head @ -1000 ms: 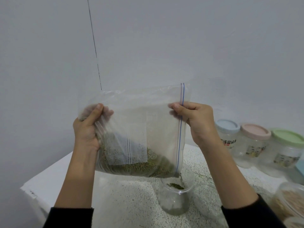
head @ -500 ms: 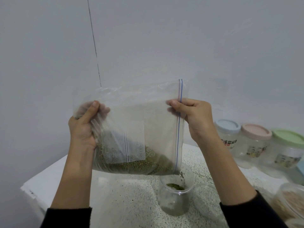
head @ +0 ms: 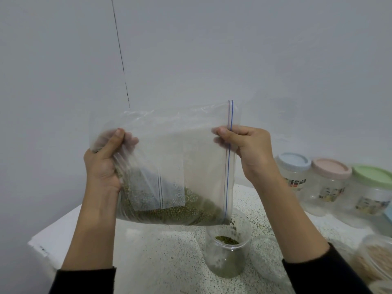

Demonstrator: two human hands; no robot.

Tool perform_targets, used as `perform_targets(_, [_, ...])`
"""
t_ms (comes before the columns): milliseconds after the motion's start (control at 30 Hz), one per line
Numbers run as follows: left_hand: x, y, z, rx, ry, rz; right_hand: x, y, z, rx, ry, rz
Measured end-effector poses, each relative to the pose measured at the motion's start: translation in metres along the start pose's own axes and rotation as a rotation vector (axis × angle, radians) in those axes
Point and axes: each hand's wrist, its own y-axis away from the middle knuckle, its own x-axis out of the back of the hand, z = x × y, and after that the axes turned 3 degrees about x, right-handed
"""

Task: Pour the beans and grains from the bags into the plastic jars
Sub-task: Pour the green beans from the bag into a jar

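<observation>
While my left hand (head: 101,166) and right hand (head: 250,149) pinch the bag (head: 169,166) at frame centre, beans (head: 169,215) may overshoot the jar (head: 228,251); its mouth is narrow.

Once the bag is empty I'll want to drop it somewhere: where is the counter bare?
Bare speckled counter lies left of the open jar, out to the white edge. The right side is crowded: three lidded jars along the wall and a filled container at the right edge.

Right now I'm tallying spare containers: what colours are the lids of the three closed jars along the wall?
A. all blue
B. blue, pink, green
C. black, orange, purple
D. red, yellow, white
B: the closed jars carry a blue lid, a pink lid and a green lid.
</observation>
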Motion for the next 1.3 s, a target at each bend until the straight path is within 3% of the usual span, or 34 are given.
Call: perform_targets(1300, [0.004, 0.001, 0.021, -0.008, -0.002, -0.016, -0.009, 0.001, -0.002, -0.006, -0.021, -0.058])
